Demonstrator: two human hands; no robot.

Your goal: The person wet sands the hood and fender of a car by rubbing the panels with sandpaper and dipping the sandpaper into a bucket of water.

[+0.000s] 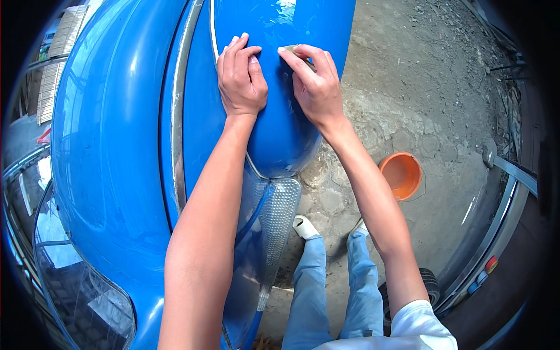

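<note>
A glossy blue car fender curves under both of my hands, with bright wet-looking patches near its far end. My left hand rests on the fender's inner side by the pale seam, fingers bent but apart, holding nothing that I can see. To its right, my right hand pinches a small thin grey-brown piece against the paint. My fingers cover most of that piece, so its kind is unclear. The blue hood lies to the left, bordered by a metal trim strip.
Below the fender runs a studded metal running board, close to my left foot. An orange bucket stands on the rough concrete ground at right. A tire lies near my right arm. The windshield is at lower left.
</note>
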